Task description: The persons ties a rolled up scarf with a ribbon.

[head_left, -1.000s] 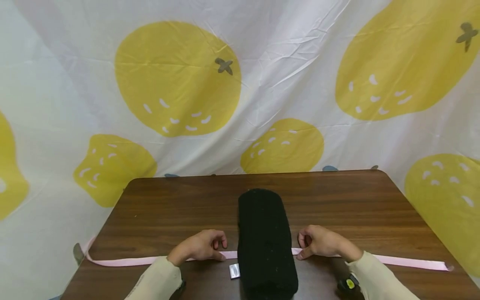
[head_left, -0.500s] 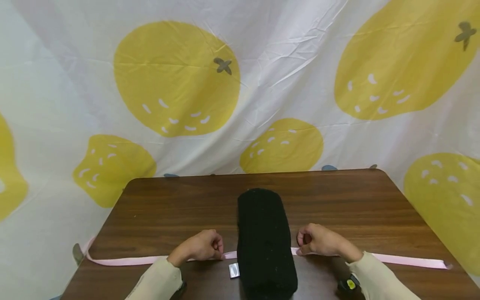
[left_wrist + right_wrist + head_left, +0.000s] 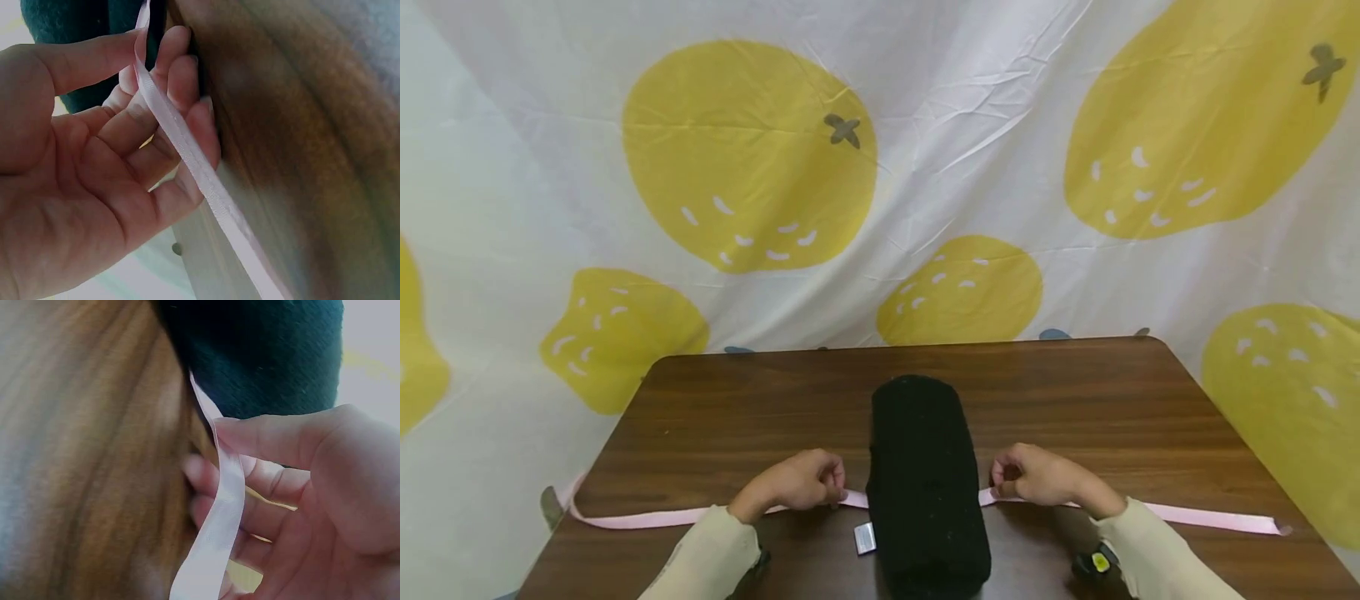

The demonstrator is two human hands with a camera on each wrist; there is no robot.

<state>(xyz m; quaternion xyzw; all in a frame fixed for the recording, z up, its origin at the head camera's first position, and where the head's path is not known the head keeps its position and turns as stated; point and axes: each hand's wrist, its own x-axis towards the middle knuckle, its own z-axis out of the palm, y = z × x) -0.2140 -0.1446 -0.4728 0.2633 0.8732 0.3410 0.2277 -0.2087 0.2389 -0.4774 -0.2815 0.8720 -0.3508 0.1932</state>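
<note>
A long pink ribbon [image 3: 647, 521] runs crosswise over the table, its middle hidden beneath a dark, rounded fabric bundle [image 3: 928, 483]. Just left of the bundle, my left hand [image 3: 801, 481] pinches the ribbon between thumb and fingers. On the other side my right hand [image 3: 1037, 475] pinches it in the same way, close to the bundle. The left wrist view has the ribbon [image 3: 187, 147] crossing the curled fingers [image 3: 183, 81]. In the right wrist view the thumb [image 3: 269, 434] presses the ribbon [image 3: 228, 487] near the bundle's fuzzy side.
A small white tag [image 3: 865, 538] sticks out at the bundle's left side. The brown wooden table [image 3: 760, 400] has rounded far corners. Behind it hangs a white cloth [image 3: 955, 150] with yellow fruit prints. The ribbon's left end drops over the table edge.
Both hands have gone from touching the ribbon on the table to pinching it, and they have lifted it slightly on each side of the bundle. The bundle stays in place.
</note>
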